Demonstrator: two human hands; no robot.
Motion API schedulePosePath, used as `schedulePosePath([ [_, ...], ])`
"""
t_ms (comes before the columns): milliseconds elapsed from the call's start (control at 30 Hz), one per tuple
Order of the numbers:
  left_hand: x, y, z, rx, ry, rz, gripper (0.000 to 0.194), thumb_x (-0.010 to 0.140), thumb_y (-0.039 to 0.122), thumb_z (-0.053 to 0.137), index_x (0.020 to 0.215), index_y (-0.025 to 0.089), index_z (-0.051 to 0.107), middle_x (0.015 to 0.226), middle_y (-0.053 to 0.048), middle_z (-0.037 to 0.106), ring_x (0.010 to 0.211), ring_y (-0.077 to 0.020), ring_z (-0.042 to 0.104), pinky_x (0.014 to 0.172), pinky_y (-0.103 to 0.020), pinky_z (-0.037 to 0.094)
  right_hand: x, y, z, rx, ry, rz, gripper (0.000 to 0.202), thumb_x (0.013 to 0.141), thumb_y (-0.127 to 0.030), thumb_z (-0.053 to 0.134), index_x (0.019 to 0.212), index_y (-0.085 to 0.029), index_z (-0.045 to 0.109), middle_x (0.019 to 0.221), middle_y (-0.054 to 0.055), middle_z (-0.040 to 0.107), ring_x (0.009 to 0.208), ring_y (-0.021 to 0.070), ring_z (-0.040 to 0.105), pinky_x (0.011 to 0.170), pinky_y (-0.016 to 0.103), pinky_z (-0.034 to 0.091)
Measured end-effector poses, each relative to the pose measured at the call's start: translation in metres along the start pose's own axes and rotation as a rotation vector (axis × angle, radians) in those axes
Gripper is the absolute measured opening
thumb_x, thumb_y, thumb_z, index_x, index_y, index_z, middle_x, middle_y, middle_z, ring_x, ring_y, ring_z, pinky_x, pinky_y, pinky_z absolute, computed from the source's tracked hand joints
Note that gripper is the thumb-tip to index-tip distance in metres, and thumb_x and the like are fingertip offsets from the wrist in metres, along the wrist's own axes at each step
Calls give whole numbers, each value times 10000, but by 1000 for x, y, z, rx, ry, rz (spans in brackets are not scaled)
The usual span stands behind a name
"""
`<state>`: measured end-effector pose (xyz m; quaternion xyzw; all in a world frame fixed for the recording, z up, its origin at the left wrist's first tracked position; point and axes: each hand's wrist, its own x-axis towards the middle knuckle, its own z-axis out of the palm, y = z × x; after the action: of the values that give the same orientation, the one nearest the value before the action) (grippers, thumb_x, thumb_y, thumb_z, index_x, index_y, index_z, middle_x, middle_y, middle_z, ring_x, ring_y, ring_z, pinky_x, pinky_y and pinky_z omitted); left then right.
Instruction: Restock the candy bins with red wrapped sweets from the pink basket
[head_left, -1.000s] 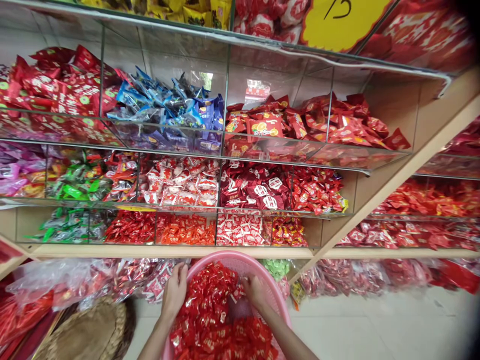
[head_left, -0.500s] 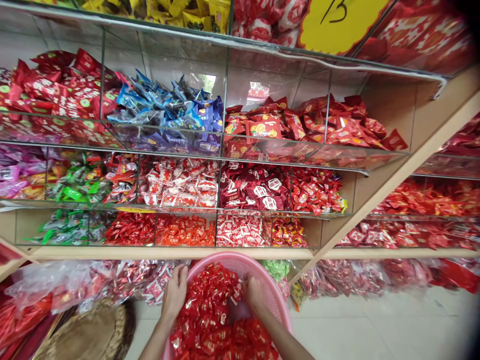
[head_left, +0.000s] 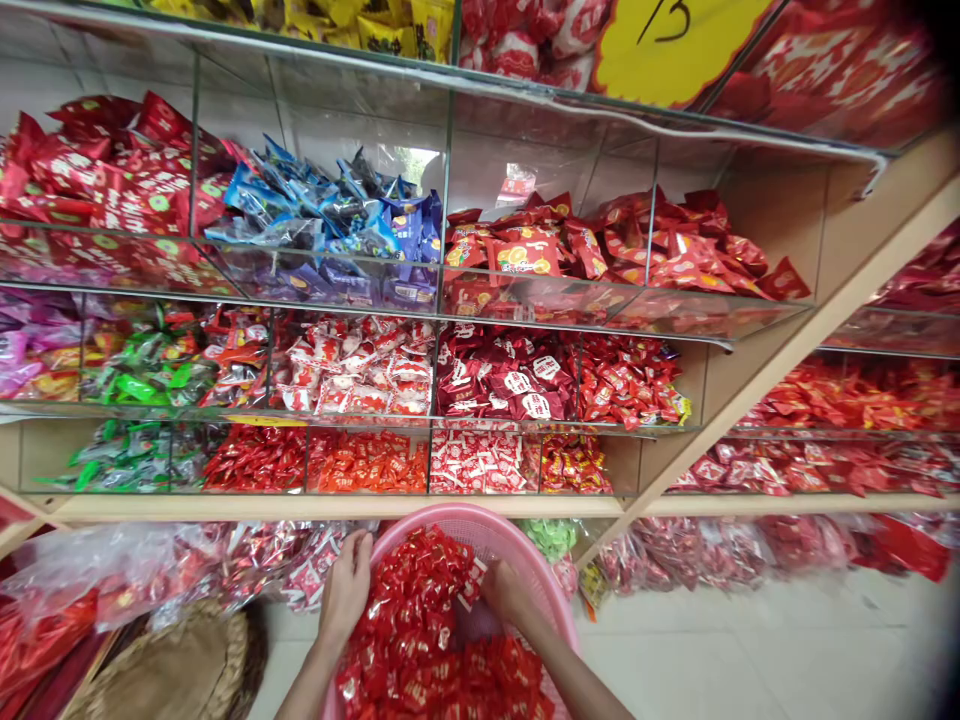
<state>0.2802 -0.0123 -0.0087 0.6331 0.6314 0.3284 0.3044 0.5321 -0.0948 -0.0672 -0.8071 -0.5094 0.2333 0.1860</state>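
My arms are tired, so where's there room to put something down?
The floor is bare right of the pink basket, in front of the bagged sweets, with a smaller patch between the woven basket and the left forearm. The shelf compartments and pink basket look mostly crowded.

Open air lies above the low glass front panels; glass dividers and the slanting wooden post block sideways passage. Right of the pink basket, bare floor shows.
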Motion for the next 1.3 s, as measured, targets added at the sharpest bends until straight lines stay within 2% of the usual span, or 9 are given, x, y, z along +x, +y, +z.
schedulePosePath([
  [133, 0, -1, 0, -3, 1, 11, 440, 793, 494, 324, 1028, 189, 538, 1001, -84, 651, 936, -226, 598, 817, -357, 447, 2, -17, -26, -96, 23, -45, 130, 681, -106, 473, 580, -161, 534, 665, 65, 609, 601, 139, 515, 517, 231, 286],
  [267, 0, -1, -2, 0, 5, 16, 433, 790, 488, 334, 1025, 189, 540, 1006, -84, 651, 950, -228, 595, 832, -355, 442, 17, -53, -86, -150, 84, -116, 176, 754, -192, 435, 605, -168, 526, 652, 59, 587, 580, 133, 511, 517, 241, 281],
  [333, -1, 0, -2, 6, 2, 10, 432, 790, 485, 336, 1029, 188, 538, 1008, -84, 651, 946, -226, 596, 835, -354, 440, 28, -70, -116, -152, 150, -166, 160, 791, -229, 409, 716, -174, 539, 674, 47, 581, 612, 132, 522, 551, 239, 307],
  [433, -1, 0, -2, 4, -2, 4, 426, 796, 485, 324, 1024, 194, 536, 986, -80, 657, 923, -226, 605, 829, -362, 442, 48, -85, -142, -224, 252, -121, 256, 762, -310, 491, 979, -176, 509, 958, 100, 560, 837, 186, 537, 657, 270, 360],
  [533, -1, -2, -2, -3, -2, 1, 427, 797, 489, 319, 1020, 195, 534, 961, -78, 664, 912, -229, 610, 819, -365, 447, 67, -88, -145, -315, 162, -12, 598, 658, -384, 605, 1179, -180, 396, 1192, 154, 425, 1062, 272, 440, 748, 344, 382],
  [633, 0, -3, -2, 3, 2, -3, 443, 795, 498, 321, 1033, 190, 531, 975, -84, 660, 928, -231, 605, 821, -361, 446, 80, -87, -140, -342, 48, 50, 735, 622, -390, 636, 1251, -182, 319, 1248, 175, 369, 1096, 294, 421, 761, 376, 397],
  [867, -1, -2, -2, -7, -18, -10, 453, 803, 503, 303, 1054, 190, 513, 1001, -89, 649, 950, -229, 593, 841, -362, 432, 82, -84, -134, -365, 168, -32, 516, 689, -302, 586, 1157, -177, 407, 1165, 164, 440, 1024, 267, 482, 691, 322, 408],
  [1000, -1, -1, -2, -10, -20, -4, 448, 801, 503, 305, 1049, 192, 513, 992, -88, 647, 946, -238, 592, 845, -376, 426, 82, -77, -135, -298, 151, -116, 397, 720, -268, 552, 1089, -198, 424, 1090, 120, 495, 905, 206, 544, 653, 276, 381],
  [1300, -1, -2, -1, -4, -16, 1, 443, 800, 504, 305, 1035, 196, 518, 983, -82, 650, 924, -233, 599, 819, -364, 436, 84, -78, -132, -204, 89, -170, 438, 709, -281, 572, 1105, -212, 398, 1002, 80, 593, 855, 194, 566, 620, 252, 336],
])
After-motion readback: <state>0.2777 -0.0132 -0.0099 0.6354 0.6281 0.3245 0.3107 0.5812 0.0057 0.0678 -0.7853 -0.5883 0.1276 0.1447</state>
